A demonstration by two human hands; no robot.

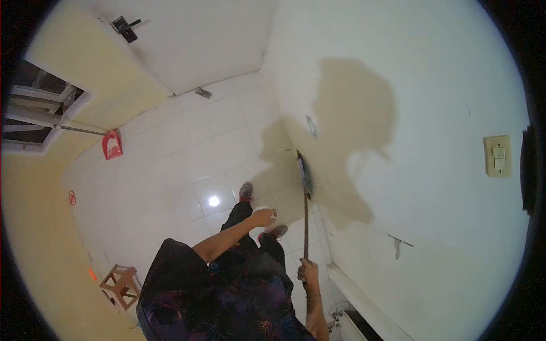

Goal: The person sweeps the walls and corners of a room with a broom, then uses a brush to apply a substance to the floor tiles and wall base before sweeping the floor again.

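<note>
My right hand (307, 271) is shut on the lower end of a long thin pole (305, 227). The pole's flat dark head (303, 170) presses against the white wall (432, 102), at the edge of a large darker beige patch (352, 119). My left hand (263, 216) hangs in front of my legs with the fingers curled; whether it holds anything small is unclear. My feet (246, 191) stand on the white tiled floor (187, 153) close to the wall.
A red dustpan (112, 144) leans at the yellow wall on the left, under a window (34, 108). A small wooden stool (120, 284) stands lower left. A door with a dark handle (125, 28) is at the top. A light switch (497, 156) is on the right.
</note>
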